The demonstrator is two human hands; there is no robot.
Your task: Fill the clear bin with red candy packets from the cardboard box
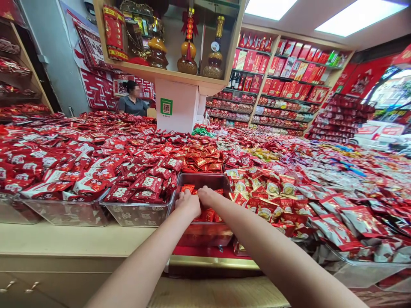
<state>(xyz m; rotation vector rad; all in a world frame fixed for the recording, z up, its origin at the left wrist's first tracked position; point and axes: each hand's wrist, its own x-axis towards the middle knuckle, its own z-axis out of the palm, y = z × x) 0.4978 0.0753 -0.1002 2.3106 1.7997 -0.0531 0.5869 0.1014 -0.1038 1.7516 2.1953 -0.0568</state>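
Both hands reach into a clear plastic bin [205, 231] low in packets. My left hand [188, 204] has its fingers curled at the left side, against a small shiny red packet [188, 188] that shows just beyond the knuckles. Close beside it, nearly touching, my right hand [207, 196] is closed with the fingertips bent down out of sight; what they hold, if anything, is hidden. More red packets [209, 215] lie under and around the hands at the bottom of the bin.
Left of this bin stands a clear bin [135, 214] heaped with dark red packets [147, 184]. Red-and-gold packets [266, 196] are piled on the right. A white pillar [178, 105] supports a glass display case [205, 77] overhead. Behind the counter is a person [133, 102].
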